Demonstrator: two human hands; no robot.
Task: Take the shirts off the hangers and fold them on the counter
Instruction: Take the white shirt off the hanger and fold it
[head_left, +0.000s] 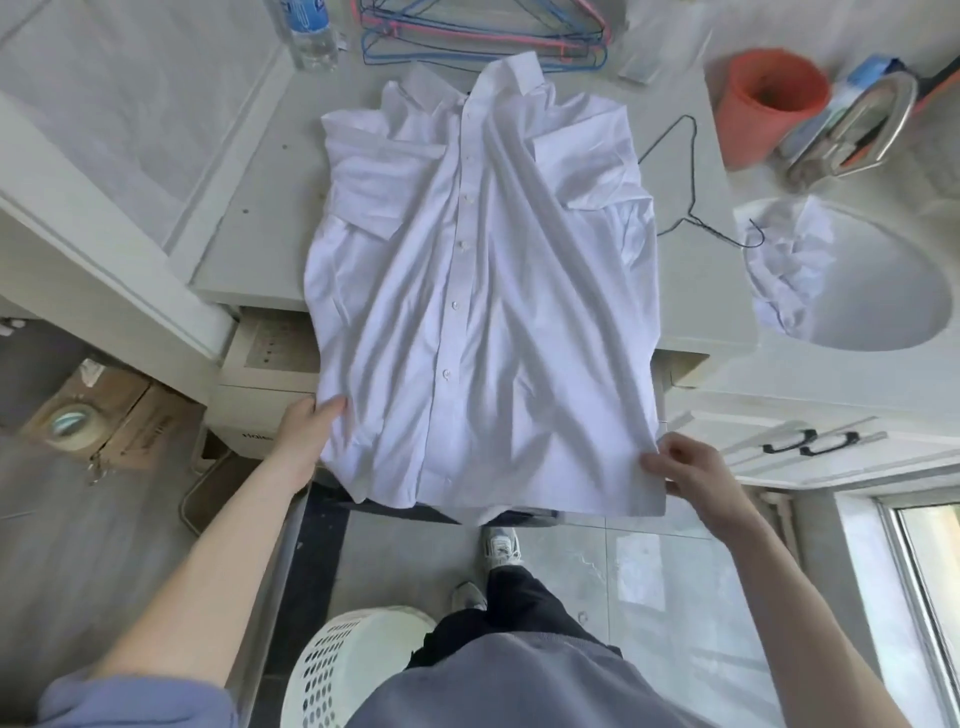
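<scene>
the pale stone counter (249, 244) carries the white button-front shirt (478, 291), front up, collar at the far side, sleeves crossed over the chest. its lower part hangs past the near edge. the hands are well apart. the left hand (306, 431) grips the hem's left corner and the right hand (691, 473) pinches the right corner.

risks: the overhanging cloth looks heavy enough to drag the shirt off the counter if either grip slackens. lifting the hem unevenly could slide the loosely crossed sleeves out of place. the thin dark wire hanger (688, 176) lies just beside the shirt's right side and might snag a fold.

hidden: the counter's near edge is under the shirt. the crumpled white cloth (784, 260) in the round white sink (883, 291) may be another shirt, though i cannot tell. the pile of pink and blue wire hangers (483, 36) is cut off at the top, and both hands' lower fingers are under fabric.
</scene>
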